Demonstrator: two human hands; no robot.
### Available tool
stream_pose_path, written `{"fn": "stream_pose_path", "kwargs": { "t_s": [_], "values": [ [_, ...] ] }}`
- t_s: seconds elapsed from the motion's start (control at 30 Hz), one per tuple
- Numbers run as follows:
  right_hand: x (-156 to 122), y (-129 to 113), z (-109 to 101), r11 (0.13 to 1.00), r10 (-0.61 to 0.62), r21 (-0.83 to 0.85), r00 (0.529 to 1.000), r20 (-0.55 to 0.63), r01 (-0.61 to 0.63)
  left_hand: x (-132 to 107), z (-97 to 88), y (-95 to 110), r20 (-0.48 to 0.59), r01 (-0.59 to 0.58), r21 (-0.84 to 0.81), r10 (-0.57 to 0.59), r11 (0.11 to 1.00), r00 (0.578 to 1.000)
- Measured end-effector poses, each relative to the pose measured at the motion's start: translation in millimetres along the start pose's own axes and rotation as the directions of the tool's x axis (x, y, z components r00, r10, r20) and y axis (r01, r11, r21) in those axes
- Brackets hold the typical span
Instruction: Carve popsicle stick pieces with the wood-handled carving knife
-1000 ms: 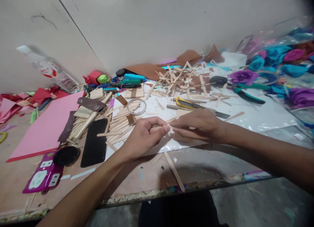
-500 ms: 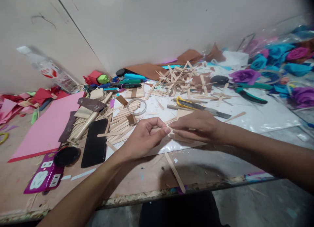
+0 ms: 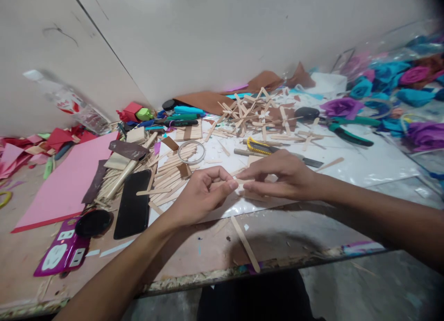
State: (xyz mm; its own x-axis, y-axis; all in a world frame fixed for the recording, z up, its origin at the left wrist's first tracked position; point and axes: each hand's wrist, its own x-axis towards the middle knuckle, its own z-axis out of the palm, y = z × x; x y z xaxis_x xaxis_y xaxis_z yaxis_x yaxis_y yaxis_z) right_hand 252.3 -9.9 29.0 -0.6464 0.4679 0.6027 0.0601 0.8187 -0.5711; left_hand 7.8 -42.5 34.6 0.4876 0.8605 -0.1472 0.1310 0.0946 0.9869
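Observation:
In the head view, my left hand [image 3: 208, 191] is closed in a pinch, thumb against the bent index finger, on a small pale wooden craft stick that the fingers mostly cover. From the right, my right hand [image 3: 286, 175] meets it, its thumb and index fingertips curled around a tiny pale bit at the left fingertips; its outline is too small to make out. Beneath both hands lies a white plastic sheet [image 3: 367, 170]. A loose craft stick [image 3: 245, 244] rests on the table nearer my body. Just beyond my right hand is a yellow and black utility knife [image 3: 260, 146].
Left of my hands are a black phone [image 3: 132, 205], a tape ring [image 3: 191, 151] and piled craft sticks [image 3: 173, 173]. Behind lies a heap of joined sticks [image 3: 246, 110]. Green-handled pliers [image 3: 352, 132] and crepe-paper flowers [image 3: 342, 107] are at right. The table edge [image 3: 194, 280] runs in front.
My right thumb and index finger have spread and curled a little more at the left fingertips. The left hand keeps its pinch. The whole view has shifted slightly.

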Motion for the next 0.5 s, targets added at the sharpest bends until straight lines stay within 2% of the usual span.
{"fn": "stream_pose_path", "kwargs": {
  "t_s": [0.1, 0.17, 0.3, 0.5],
  "values": [
    [1.4, -3.2, -0.1, 0.984, 0.121, 0.13, 0.993, 0.007, -0.12, 0.0, -0.6, 0.1, 0.008, -0.005, -0.046, 0.006, 0.999, 1.0],
    [1.5, -3.2, 0.7, 0.974, 0.165, 0.156, 0.986, 0.013, -0.165, 0.4, -0.7, 0.1, 0.013, -0.005, -0.056, 0.006, 0.998, 1.0],
    [1.6, 0.0, 2.2, 0.986, 0.116, 0.121, 0.993, -0.017, -0.113, 1.1, 0.1, 0.2, -0.004, 0.009, -0.051, -0.009, 0.999, 1.0],
    [2.7, -0.7, 0.2, 0.993, 0.051, 0.102, 0.998, 0.023, -0.053, -0.3, 0.5, 0.6, -0.007, 0.035, -0.029, -0.036, 0.999, 0.999]
  ]
}}
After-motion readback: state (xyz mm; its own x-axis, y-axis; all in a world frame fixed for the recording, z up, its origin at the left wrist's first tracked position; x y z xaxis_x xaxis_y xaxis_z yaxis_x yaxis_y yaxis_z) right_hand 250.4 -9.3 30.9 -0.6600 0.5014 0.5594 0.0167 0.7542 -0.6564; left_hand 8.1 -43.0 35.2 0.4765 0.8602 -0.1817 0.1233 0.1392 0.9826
